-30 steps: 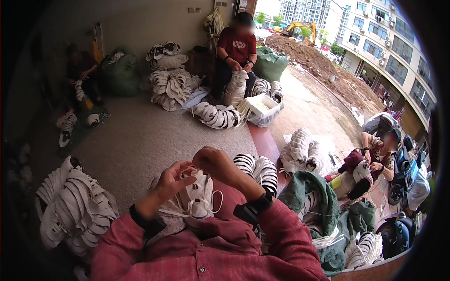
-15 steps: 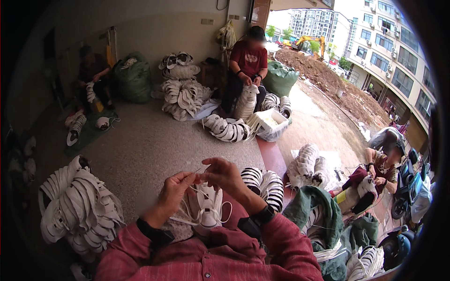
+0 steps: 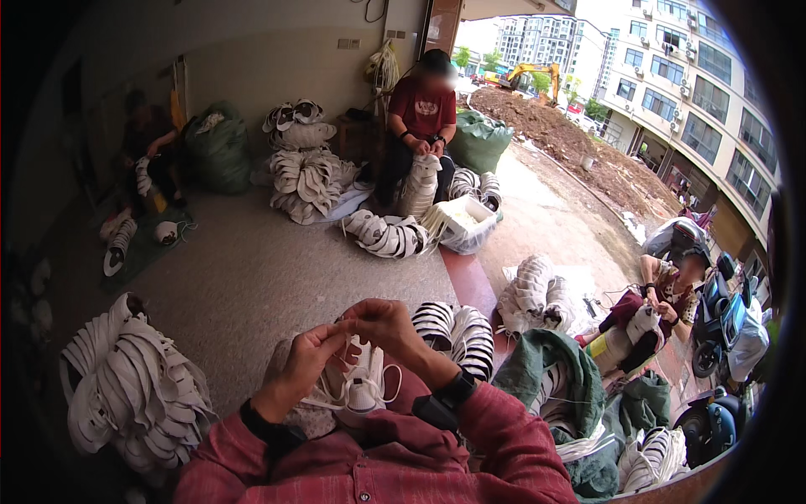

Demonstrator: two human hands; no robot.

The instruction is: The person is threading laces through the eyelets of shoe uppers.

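hands [image 3: 348, 349] lacing white shoe [image 3: 357, 386], tub [image 3: 464, 225] of laces

The white shoe upper [image 3: 357, 378] in the grip looks smooth, matt synthetic; its lace [image 3: 332, 395] is woven cord; the floor [image 3: 252, 277] beyond is rough concrete.

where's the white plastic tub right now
In the head view, the white plastic tub sits on the floor upper centre-right, beside the seated person in the red shirt.

Grey concrete floor [image 3: 252, 277] is seen underfoot. Stacks of white shoe uppers [image 3: 134, 395] and green sacks [image 3: 217, 147] are piled directly on it.
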